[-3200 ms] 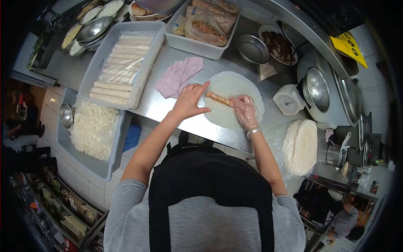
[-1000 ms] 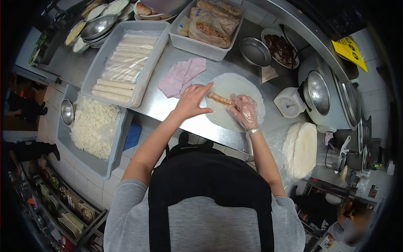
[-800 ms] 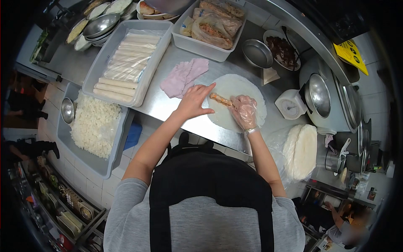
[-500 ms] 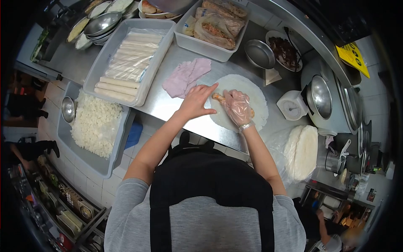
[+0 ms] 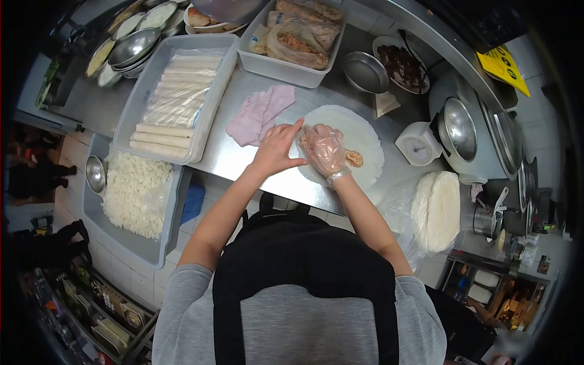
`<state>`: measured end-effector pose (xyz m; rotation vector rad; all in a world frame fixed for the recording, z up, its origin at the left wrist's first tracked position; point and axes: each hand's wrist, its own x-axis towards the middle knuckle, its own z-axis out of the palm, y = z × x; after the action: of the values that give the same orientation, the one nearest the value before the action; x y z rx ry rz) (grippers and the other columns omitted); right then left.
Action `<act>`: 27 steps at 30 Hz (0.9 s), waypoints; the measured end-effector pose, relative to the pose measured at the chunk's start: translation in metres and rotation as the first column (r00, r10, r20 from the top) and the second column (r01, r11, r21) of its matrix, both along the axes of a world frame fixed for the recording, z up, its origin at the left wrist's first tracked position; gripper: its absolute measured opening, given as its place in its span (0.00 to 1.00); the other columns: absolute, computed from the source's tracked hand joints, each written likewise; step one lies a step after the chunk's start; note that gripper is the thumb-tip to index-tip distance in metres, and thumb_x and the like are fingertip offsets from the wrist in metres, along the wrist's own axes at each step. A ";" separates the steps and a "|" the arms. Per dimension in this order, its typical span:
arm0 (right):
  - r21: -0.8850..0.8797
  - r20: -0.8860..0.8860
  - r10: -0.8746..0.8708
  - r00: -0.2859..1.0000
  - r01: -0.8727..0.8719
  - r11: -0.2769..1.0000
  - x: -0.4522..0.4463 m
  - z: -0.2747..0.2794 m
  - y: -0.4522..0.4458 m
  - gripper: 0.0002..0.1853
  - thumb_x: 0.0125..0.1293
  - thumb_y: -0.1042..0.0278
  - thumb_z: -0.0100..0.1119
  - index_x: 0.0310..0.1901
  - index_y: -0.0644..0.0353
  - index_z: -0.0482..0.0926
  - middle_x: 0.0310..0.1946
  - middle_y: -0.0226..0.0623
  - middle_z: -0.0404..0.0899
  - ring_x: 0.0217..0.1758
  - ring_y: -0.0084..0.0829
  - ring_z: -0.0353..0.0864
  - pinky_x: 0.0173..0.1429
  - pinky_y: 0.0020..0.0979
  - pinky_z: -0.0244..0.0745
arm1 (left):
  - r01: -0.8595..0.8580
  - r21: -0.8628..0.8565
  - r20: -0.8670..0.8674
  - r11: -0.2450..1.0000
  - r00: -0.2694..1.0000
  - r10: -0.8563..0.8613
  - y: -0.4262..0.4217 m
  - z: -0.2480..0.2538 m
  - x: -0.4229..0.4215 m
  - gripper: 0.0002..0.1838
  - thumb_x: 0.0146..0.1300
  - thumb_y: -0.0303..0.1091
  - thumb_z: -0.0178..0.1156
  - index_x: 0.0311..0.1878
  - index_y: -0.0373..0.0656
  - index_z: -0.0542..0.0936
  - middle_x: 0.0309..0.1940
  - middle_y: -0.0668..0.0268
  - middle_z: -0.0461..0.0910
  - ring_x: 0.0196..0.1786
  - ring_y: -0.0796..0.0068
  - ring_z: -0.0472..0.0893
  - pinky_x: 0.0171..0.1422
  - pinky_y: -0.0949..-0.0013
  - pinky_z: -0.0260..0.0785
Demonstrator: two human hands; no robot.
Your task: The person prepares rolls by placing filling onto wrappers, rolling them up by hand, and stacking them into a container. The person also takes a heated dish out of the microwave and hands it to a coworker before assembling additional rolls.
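Note:
A thin round wrapper sheet (image 5: pixel 359 125) lies flat on the steel table. My right hand (image 5: pixel 326 149), in a clear plastic glove, is over its left part with the fingers curled down onto orange-brown filling. More of this filling (image 5: pixel 354 159) shows to the right of the hand; what lies under the palm is hidden. Bare and empty, my left hand (image 5: pixel 277 149) is at the sheet's left edge, thumb and fingers spread apart. Just beyond it is a crumpled pink cloth (image 5: pixel 258 115).
A tub of white rolls (image 5: pixel 159 141) stands left, above a bin of shredded white food (image 5: pixel 137 194). Bagged filling sits in a container (image 5: pixel 286 72) at the back. Rightward are a scale (image 5: pixel 418 149), a metal bowl (image 5: pixel 457 131) and a wrapper stack (image 5: pixel 437 210). Other people are at the edges.
My right hand has slid left across the sheet, uncovering filling on its right and covering the left end. My left hand stays spread at the edge. The view has shifted slightly.

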<state>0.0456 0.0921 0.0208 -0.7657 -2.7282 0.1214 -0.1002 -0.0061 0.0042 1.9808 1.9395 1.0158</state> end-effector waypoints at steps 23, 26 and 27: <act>-0.236 -0.239 -0.042 0.970 -0.016 0.972 0.121 -0.019 0.041 0.20 0.57 0.66 0.63 0.53 0.54 0.82 0.44 0.38 0.76 0.49 0.41 0.73 0.55 0.38 0.70 | -0.008 -0.037 -0.011 0.999 1.000 0.008 0.002 0.006 0.004 0.57 0.37 0.46 0.77 0.72 0.44 0.58 0.57 0.58 0.75 0.62 0.56 0.69 0.67 0.56 0.59; -0.322 -0.299 -0.138 0.944 0.036 0.946 0.121 0.001 0.033 0.19 0.55 0.65 0.66 0.50 0.54 0.83 0.43 0.37 0.76 0.49 0.40 0.73 0.55 0.38 0.70 | -0.017 -0.061 -0.003 0.998 1.000 0.017 0.003 0.009 0.006 0.57 0.37 0.46 0.77 0.73 0.44 0.59 0.57 0.59 0.75 0.62 0.57 0.69 0.67 0.56 0.59; -0.318 -0.299 -0.144 0.943 0.044 0.947 0.123 0.002 0.034 0.19 0.55 0.65 0.66 0.50 0.54 0.83 0.43 0.37 0.76 0.49 0.40 0.73 0.55 0.38 0.70 | -0.022 -0.069 -0.009 0.997 1.000 0.021 0.003 0.010 0.006 0.58 0.36 0.46 0.77 0.73 0.44 0.59 0.57 0.59 0.75 0.62 0.57 0.69 0.67 0.56 0.59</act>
<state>0.1682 0.1263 0.0226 -0.8730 -2.3852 0.6080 -0.0947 -0.0035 0.0137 1.9343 1.9768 0.9345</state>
